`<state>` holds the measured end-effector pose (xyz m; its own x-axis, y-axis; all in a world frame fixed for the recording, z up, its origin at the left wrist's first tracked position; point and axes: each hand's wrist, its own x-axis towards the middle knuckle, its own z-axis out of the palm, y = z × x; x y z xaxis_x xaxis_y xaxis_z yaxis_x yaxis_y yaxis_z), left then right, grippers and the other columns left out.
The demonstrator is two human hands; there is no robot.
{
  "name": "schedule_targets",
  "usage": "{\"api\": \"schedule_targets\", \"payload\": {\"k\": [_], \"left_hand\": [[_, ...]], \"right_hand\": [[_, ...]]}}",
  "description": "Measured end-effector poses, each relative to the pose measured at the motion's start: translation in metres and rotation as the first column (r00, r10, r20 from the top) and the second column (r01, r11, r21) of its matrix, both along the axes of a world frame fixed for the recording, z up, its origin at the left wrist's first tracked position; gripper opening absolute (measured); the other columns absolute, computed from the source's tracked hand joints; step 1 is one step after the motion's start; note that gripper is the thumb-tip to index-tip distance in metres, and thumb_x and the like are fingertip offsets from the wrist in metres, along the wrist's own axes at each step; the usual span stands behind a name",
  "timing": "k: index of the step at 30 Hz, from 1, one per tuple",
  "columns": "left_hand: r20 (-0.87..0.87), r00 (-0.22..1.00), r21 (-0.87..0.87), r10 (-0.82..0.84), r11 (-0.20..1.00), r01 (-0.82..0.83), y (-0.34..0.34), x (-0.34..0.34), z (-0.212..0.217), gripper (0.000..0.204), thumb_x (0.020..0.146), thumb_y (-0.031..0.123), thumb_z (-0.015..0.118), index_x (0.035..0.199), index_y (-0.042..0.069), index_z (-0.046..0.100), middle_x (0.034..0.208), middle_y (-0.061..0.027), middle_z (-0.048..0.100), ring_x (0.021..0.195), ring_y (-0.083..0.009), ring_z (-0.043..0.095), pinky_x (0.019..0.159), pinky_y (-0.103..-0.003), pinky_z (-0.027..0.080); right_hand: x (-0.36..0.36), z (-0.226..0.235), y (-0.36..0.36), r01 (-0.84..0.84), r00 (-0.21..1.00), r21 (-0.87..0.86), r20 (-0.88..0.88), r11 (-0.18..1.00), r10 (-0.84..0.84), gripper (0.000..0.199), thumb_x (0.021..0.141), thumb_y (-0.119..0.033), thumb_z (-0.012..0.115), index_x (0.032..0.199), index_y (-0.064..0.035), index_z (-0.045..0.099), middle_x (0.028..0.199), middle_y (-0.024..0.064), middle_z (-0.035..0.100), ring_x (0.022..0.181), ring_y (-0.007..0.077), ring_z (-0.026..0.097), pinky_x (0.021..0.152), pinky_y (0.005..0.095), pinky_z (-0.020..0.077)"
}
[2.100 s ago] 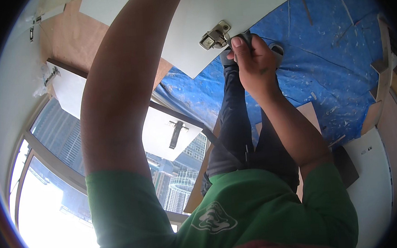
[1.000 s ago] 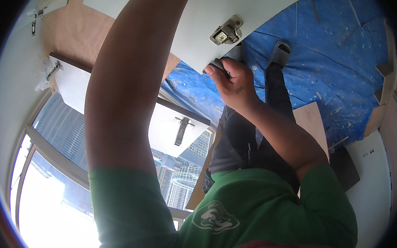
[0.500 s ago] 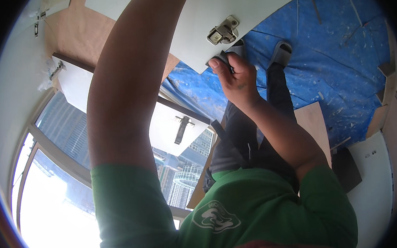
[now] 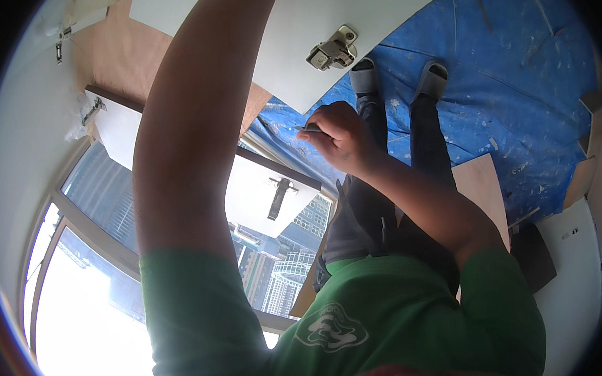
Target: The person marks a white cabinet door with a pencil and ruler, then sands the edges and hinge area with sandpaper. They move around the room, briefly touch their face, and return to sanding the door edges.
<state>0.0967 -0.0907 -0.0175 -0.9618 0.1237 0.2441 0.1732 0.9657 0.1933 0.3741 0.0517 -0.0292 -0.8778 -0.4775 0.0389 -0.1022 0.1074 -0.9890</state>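
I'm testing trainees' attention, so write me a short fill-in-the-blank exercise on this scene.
The hand gripping a small grey object is the person's ____ one.
The metal hinge sits on a panel coloured ____.
The floor sheet is coloured ____.
The shirt is coloured ____.

right; white; blue; green

And there's a green short-sleeved fabric shirt (image 4: 403, 312), white curvy emblem (image 4: 331, 328) on its front; below the shirt, dark long trousers (image 4: 432, 137), grey open-toed slip-on sandals (image 4: 432, 84)!

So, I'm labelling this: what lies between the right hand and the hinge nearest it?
From the right hand: a strip of blue sheet, then white panel, in the head view.
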Motion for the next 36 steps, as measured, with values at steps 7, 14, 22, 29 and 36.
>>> {"api": "schedule_targets", "payload": {"k": [7, 14, 22, 29, 36], "left_hand": [[-0.015, 1.0, 0.029, -0.027, 0.999, 0.028, 0.0, -0.002, -0.001, 0.068, 0.105, 0.054, 0.034, 0.15, 0.005, 0.048, 0.161, -0.016, 0.04, 0.152, -0.0324, 0.031, 0.127, -0.045, 0.019], [0.026, 1.0, 0.032, -0.006, 0.999, 0.005, -0.001, 0.0, 0.001, 0.068, 0.105, 0.054, 0.035, 0.151, 0.005, 0.047, 0.162, -0.0154, 0.038, 0.153, -0.0308, 0.029, 0.128, -0.043, 0.018], [0.076, 0.997, -0.002, 0.01, 1.0, -0.01, 0.003, -0.002, 0.005, 0.069, 0.105, 0.055, 0.036, 0.153, 0.005, 0.044, 0.163, -0.0146, 0.037, 0.154, -0.0291, 0.027, 0.128, -0.042, 0.016], [0.1, 0.995, -0.01, 0.032, 0.999, -0.031, 0.006, 0.0, 0.009, 0.068, 0.105, 0.053, 0.038, 0.152, 0.005, 0.045, 0.163, -0.0149, 0.037, 0.153, -0.03, 0.028, 0.128, -0.042, 0.017], [0.063, 0.998, -0.004, 0.006, 1.0, -0.005, 0.003, 0.0, 0.006, 0.066, 0.105, 0.052, 0.04, 0.151, 0.005, 0.047, 0.161, -0.0151, 0.039, 0.153, -0.0307, 0.029, 0.128, -0.043, 0.019]], "right_hand": [[-0.02, 0.002, 0.003, 0.158, 0.963, 0.014, 0.219, 0.987, -0.157, 0.021, 0.091, -0.019, 0.078, 0.081, -0.0048, 0.065, 0.067, 0.012, 0.062, 0.055, 0.027, 0.057, 0.053, 0.036, 0.0429], [-0.045, 0.005, 0.017, 0.281, 0.883, -0.026, 0.398, 0.959, -0.248, 0.027, 0.097, -0.014, 0.072, 0.076, -0.0024, 0.058, 0.061, 0.0072, 0.058, 0.053, 0.0082, 0.044, 0.049, 0.0286, 0.0372], [-0.035, 0.019, 0.011, 0.147, 0.93, 0.085, 0.327, 0.985, -0.168, 0.032, 0.095, -0.019, 0.074, 0.073, -0.0029, 0.057, 0.06, 0.0117, 0.055, 0.049, 0.0199, 0.045, 0.049, 0.0346, 0.038], [-0.023, 0.015, -0.003, 0.257, 0.896, 0.123, 0.34, 0.958, -0.284, 0.037, 0.093, -0.024, 0.075, 0.069, -0.0048, 0.053, 0.061, 0.0157, 0.057, 0.052, 0.0322, 0.056, 0.049, 0.0397, 0.0406], [-0.043, 0.01, 0.016, 0.297, 0.882, 0.096, 0.354, 0.95, -0.311, 0.03, 0.096, -0.019, 0.074, 0.075, -0.0027, 0.06, 0.058, 0.0058, 0.053, 0.052, 0.0093, 0.043, 0.049, 0.0302, 0.0367]]}}
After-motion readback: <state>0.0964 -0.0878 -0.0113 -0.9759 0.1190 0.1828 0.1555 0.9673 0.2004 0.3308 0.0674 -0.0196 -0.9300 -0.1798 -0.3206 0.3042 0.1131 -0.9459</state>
